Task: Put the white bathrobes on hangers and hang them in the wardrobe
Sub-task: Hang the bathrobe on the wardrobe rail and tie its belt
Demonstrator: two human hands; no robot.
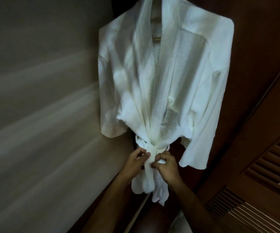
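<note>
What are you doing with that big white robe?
A person is tidying a white bathrobe that hangs on a hanger inside a wooden wardrobe. Both hands are at the robe's belt, which is wrapped around the waist: the left hand pinches it from one side and the right hand pinches it from the other, as if tying or straightening the knot. A slatted door stands open at the right.

hanger (156, 38): only a short bar shows in the neck opening, far above the hands, rest under cloth | bathrobe (177, 68): collar top cut by upper edge | belt (151, 154): knot partly behind fingers | wall left of hands: motion-blurred | forearms: cut by bottom edge
</note>
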